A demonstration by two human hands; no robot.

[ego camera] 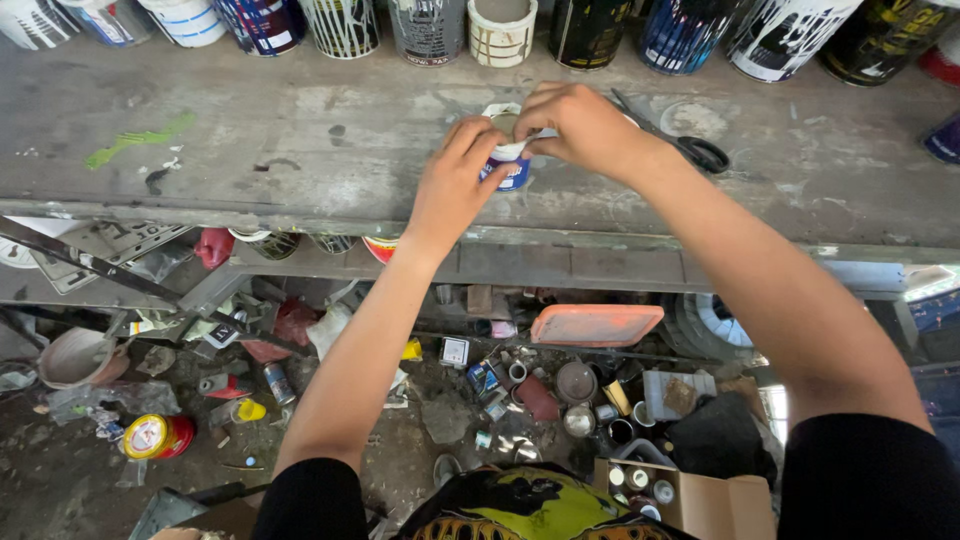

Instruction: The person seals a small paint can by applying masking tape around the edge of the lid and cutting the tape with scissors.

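A small white and blue can [512, 172] stands on the worn grey bench top [300, 130]. My left hand [455, 180] wraps around the can's left side. My right hand [580, 125] comes in from above and pinches at the can's top rim, hiding most of the opening. Both forearms reach forward from the bottom of the view. Black-handled scissors [690, 148] lie on the bench just right of my right hand.
A row of paint cans [430, 28] lines the back of the bench. Below the bench edge the floor is littered with cans, lids, an orange tray [595, 324], a red and yellow tin [155, 436], a tyre [715, 325] and a cardboard box [690, 500].
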